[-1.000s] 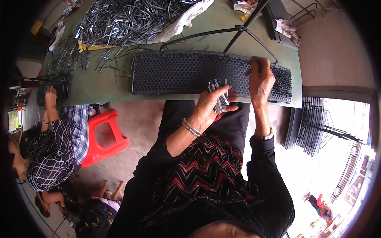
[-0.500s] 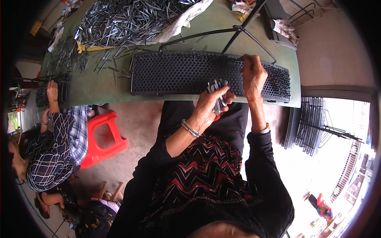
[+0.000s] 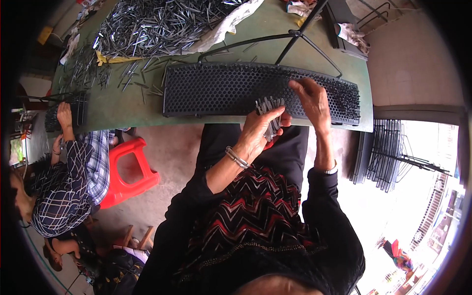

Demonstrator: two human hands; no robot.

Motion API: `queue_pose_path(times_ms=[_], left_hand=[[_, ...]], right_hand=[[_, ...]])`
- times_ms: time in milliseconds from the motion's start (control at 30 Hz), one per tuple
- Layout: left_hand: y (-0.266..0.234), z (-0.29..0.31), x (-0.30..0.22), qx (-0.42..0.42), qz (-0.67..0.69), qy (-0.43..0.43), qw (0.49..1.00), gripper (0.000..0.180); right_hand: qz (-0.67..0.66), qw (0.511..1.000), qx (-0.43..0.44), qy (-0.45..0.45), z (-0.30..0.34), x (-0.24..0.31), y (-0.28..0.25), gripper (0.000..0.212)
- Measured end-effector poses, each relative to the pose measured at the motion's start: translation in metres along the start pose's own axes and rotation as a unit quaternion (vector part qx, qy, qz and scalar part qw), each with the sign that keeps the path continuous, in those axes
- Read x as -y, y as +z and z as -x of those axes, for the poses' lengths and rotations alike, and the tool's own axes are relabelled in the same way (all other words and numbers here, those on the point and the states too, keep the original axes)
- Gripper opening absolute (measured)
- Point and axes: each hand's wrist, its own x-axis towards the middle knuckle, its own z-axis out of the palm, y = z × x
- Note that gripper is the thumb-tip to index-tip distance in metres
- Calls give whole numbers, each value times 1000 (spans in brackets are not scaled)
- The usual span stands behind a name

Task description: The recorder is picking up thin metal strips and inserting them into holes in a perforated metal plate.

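My left hand (image 3: 254,130) is closed around a bundle of thin, shiny dark strips (image 3: 268,104), their ends sticking up past the thumb. It hovers at the front edge of a long black perforated panel (image 3: 211,91) lying on the table. Over the panel's right half is my right hand (image 3: 314,102), thumb and fingers drawn together; anything between the fingertips is too small to make out. Short dark pieces stand up from many holes at the panel's right end and upper edge. A black bent rod frame (image 3: 246,43) is joined to the panel's far side.
A big heap of dark strips (image 3: 152,27) lies on a sack at the back of the green table (image 3: 142,105), with loose strips around it. A red stool (image 3: 132,189) stands left. Another person's hand (image 3: 64,114) works at a similar panel. Black racks (image 3: 386,157) stand right.
My right hand has come down and slightly left, toward the bundle, from the panel's upper edge. My left hand has barely moved and still grips the strips.
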Motion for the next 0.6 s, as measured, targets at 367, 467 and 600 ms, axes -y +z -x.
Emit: queue_pose_path(times_ms=[367,467,600], left_hand=[[9,5,-6,-1,-50,35,998,22],[11,6,-7,-14,-74,57,996,21],[10,5,-5,-23,-74,87,993,20]], right_hand=[[-212,956,174,108,20,12,-8,21],[-211,958,160,106,19,11,-5,20],[-233,953,163,106,18,10,-3,19]])
